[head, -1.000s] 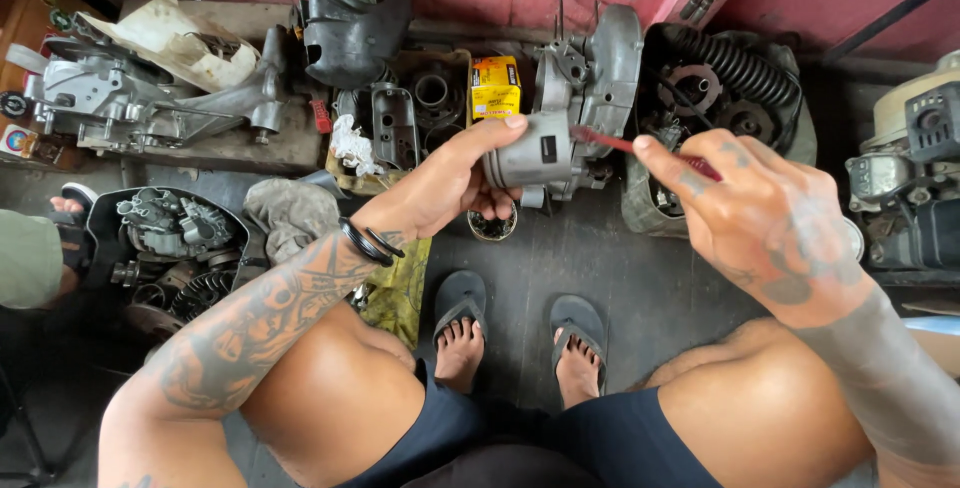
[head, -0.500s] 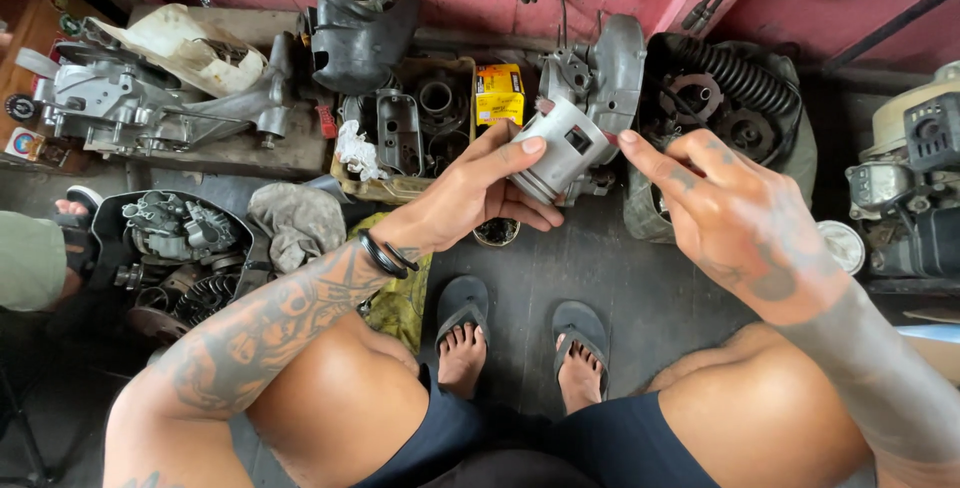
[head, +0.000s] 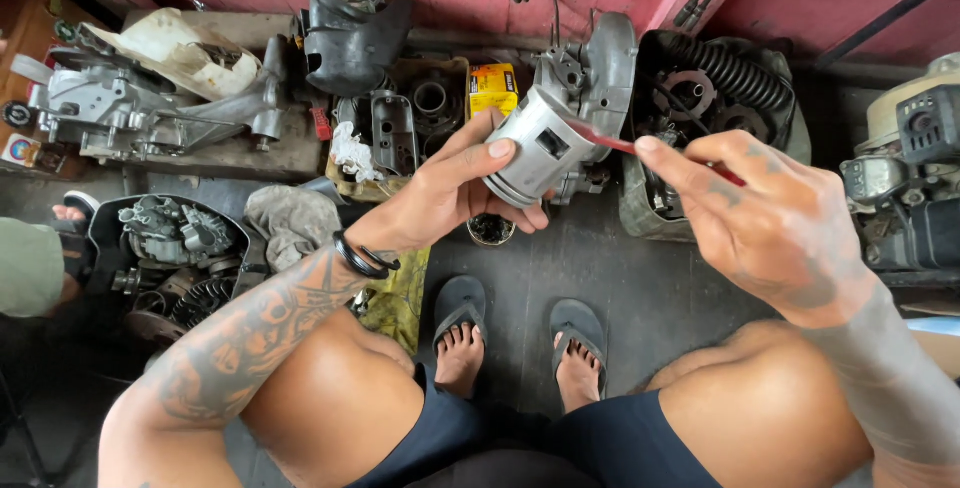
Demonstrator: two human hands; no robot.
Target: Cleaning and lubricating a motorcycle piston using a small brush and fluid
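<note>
Matt grey metal piston [head: 535,146], glossy red brush handle [head: 610,140]

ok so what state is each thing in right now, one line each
silver metal piston: held up off the floor, tilted, side hole facing the camera
left hand: gripping the piston, fingers wrapped round its skirt
thin red tool: tip at the piston
right hand: pinching the red tool
small round cup: on the floor, dark contents
black flip-flops: worn on both feet
yellow box: upright among the parts

Small yellow box [head: 492,88] w/ black print, upright among engine parts by red wall, behind left thumb.
</note>
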